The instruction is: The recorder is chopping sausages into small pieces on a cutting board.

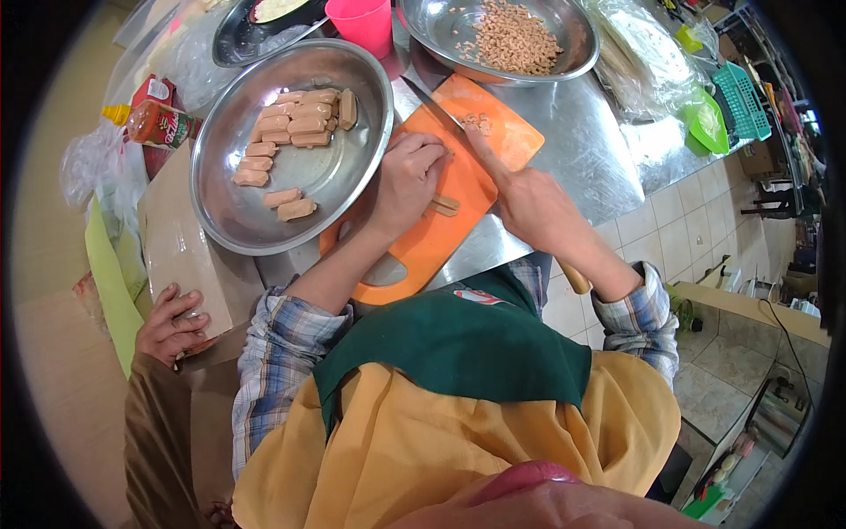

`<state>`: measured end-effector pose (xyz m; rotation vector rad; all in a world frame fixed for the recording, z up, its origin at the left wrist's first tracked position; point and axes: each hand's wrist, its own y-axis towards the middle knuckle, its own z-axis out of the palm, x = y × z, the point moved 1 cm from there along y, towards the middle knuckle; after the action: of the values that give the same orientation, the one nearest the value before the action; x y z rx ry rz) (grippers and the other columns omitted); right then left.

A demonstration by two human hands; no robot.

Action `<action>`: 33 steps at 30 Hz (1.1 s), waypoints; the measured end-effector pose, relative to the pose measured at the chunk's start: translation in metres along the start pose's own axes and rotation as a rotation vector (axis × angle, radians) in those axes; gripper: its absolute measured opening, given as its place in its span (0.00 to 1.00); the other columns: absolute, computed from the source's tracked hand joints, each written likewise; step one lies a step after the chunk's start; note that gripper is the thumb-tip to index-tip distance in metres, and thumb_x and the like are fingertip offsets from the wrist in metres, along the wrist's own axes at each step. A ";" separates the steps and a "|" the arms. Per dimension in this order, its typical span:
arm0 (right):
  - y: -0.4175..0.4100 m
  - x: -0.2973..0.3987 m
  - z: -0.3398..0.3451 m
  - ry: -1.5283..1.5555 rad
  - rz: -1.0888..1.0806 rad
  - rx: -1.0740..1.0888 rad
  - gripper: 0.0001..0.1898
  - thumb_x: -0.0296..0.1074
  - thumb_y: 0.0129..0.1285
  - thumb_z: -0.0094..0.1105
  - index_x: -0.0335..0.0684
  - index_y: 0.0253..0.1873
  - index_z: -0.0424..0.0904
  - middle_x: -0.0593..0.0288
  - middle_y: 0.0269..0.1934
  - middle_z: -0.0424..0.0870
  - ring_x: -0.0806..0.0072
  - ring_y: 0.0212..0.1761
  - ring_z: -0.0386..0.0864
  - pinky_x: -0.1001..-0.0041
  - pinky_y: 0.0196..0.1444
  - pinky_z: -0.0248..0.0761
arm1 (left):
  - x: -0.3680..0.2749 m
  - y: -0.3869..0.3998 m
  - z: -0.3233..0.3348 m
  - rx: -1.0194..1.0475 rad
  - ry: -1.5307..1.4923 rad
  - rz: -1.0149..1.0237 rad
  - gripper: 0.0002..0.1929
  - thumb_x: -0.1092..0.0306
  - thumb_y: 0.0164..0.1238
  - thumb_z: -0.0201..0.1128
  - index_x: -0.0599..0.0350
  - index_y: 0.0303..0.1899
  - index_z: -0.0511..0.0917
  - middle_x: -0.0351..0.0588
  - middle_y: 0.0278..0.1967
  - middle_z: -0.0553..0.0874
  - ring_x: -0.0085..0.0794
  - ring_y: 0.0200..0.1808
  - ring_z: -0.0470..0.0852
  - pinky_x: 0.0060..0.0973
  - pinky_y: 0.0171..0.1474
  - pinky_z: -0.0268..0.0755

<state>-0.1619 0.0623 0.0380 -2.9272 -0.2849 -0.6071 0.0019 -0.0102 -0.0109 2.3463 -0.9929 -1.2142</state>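
My right hand (537, 202) grips a knife (433, 104), its index finger stretched along the blade; a wooden handle end shows below the wrist. The blade crosses an orange cutting board (429, 244), beside small diced sausage pieces (477, 123). My left hand (411, 182) rests on the board with bent fingers, pinching what looks like a sausage piece, mostly hidden beneath them. Sausage strips (444, 205) lie by its wrist. To the left, a steel bowl (337, 178) holds several short sausage lengths (309, 124).
Behind the board stand a steel bowl (456, 63) of diced sausage (519, 43) and a pink cup (362, 26). A sauce bottle (158, 124) lies tilted at left, above a cardboard box (182, 218). Another person's hand (173, 324) touches the box. Plastic bags (644, 56) lie at right.
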 end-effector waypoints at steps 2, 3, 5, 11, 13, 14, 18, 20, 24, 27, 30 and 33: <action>-0.005 0.005 -0.003 -0.043 -0.040 0.019 0.46 0.20 0.51 0.53 0.44 0.75 0.41 0.41 0.21 0.76 0.46 0.24 0.76 0.54 0.29 0.69 | 0.001 0.000 -0.001 -0.003 0.058 0.036 0.06 0.80 0.49 0.67 0.65 0.31 0.82 0.49 0.32 0.85 0.39 0.34 0.82 0.29 0.37 0.75; -0.006 0.010 -0.005 -0.042 -0.041 0.019 0.46 0.20 0.51 0.53 0.44 0.75 0.41 0.41 0.21 0.76 0.46 0.24 0.76 0.54 0.29 0.69 | 0.000 -0.001 -0.001 -0.003 0.058 0.036 0.06 0.80 0.49 0.67 0.65 0.31 0.82 0.49 0.32 0.85 0.39 0.34 0.82 0.29 0.37 0.75; -0.008 0.018 -0.009 -0.052 -0.031 0.081 0.46 0.19 0.50 0.53 0.45 0.75 0.41 0.42 0.21 0.76 0.46 0.24 0.76 0.55 0.29 0.68 | -0.001 -0.003 -0.002 0.005 0.054 0.005 0.06 0.80 0.49 0.67 0.65 0.31 0.82 0.50 0.32 0.85 0.40 0.33 0.82 0.30 0.37 0.75; 0.003 0.009 -0.002 -0.090 -0.062 0.071 0.45 0.19 0.48 0.49 0.39 0.74 0.43 0.44 0.21 0.78 0.49 0.25 0.79 0.56 0.32 0.73 | 0.000 0.001 -0.001 0.006 0.034 0.020 0.06 0.80 0.49 0.66 0.66 0.31 0.82 0.50 0.32 0.85 0.40 0.34 0.83 0.29 0.37 0.75; 0.002 0.006 -0.001 -0.061 -0.045 0.051 0.45 0.19 0.48 0.50 0.38 0.74 0.43 0.44 0.21 0.78 0.48 0.25 0.79 0.55 0.31 0.73 | 0.001 -0.001 -0.001 0.002 0.019 0.016 0.06 0.81 0.49 0.66 0.66 0.31 0.82 0.50 0.33 0.85 0.39 0.35 0.83 0.29 0.38 0.75; 0.001 0.004 0.000 -0.031 -0.028 0.032 0.45 0.19 0.47 0.50 0.38 0.74 0.43 0.44 0.21 0.78 0.48 0.25 0.79 0.55 0.31 0.72 | 0.001 -0.002 -0.001 -0.002 0.005 0.009 0.06 0.81 0.49 0.66 0.66 0.31 0.82 0.50 0.33 0.85 0.39 0.35 0.83 0.29 0.38 0.75; -0.005 0.004 0.003 -0.016 -0.052 0.002 0.47 0.19 0.50 0.53 0.45 0.75 0.40 0.44 0.20 0.77 0.48 0.24 0.77 0.56 0.28 0.68 | 0.002 -0.003 -0.001 0.012 0.002 -0.020 0.06 0.81 0.49 0.65 0.66 0.32 0.82 0.50 0.33 0.84 0.38 0.36 0.84 0.29 0.39 0.75; -0.006 0.009 0.002 -0.041 -0.026 0.069 0.47 0.19 0.49 0.53 0.45 0.75 0.39 0.44 0.20 0.77 0.48 0.23 0.77 0.56 0.28 0.68 | 0.002 -0.005 0.000 -0.014 0.009 -0.022 0.06 0.81 0.49 0.65 0.65 0.32 0.82 0.49 0.33 0.84 0.38 0.35 0.83 0.28 0.38 0.75; 0.002 0.009 0.003 -0.049 -0.040 0.093 0.45 0.20 0.48 0.50 0.38 0.74 0.43 0.43 0.21 0.78 0.49 0.26 0.79 0.55 0.31 0.72 | 0.004 -0.004 0.001 -0.009 0.000 -0.006 0.06 0.81 0.49 0.65 0.65 0.32 0.82 0.50 0.32 0.84 0.39 0.34 0.83 0.28 0.38 0.75; 0.003 0.005 0.001 -0.076 -0.059 0.101 0.44 0.20 0.48 0.50 0.38 0.74 0.43 0.43 0.21 0.78 0.48 0.26 0.79 0.55 0.31 0.72 | 0.001 -0.003 0.001 -0.009 -0.006 -0.013 0.06 0.81 0.49 0.65 0.65 0.32 0.82 0.50 0.32 0.84 0.39 0.34 0.83 0.29 0.38 0.75; 0.000 -0.003 0.004 0.013 -0.042 -0.028 0.47 0.20 0.50 0.53 0.45 0.75 0.40 0.42 0.20 0.76 0.47 0.24 0.76 0.55 0.29 0.69 | -0.004 -0.003 -0.001 -0.014 0.044 0.009 0.06 0.81 0.50 0.66 0.66 0.32 0.82 0.50 0.32 0.84 0.40 0.34 0.83 0.29 0.38 0.75; -0.006 0.003 0.000 0.032 -0.054 0.009 0.46 0.20 0.50 0.54 0.45 0.75 0.41 0.41 0.21 0.77 0.46 0.25 0.77 0.55 0.30 0.68 | -0.003 -0.004 -0.002 -0.039 0.040 -0.003 0.05 0.81 0.50 0.65 0.66 0.31 0.82 0.51 0.32 0.84 0.40 0.34 0.83 0.30 0.38 0.75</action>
<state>-0.1602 0.0686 0.0401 -2.9061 -0.3635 -0.6582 0.0041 -0.0049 -0.0099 2.3333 -0.9453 -1.1725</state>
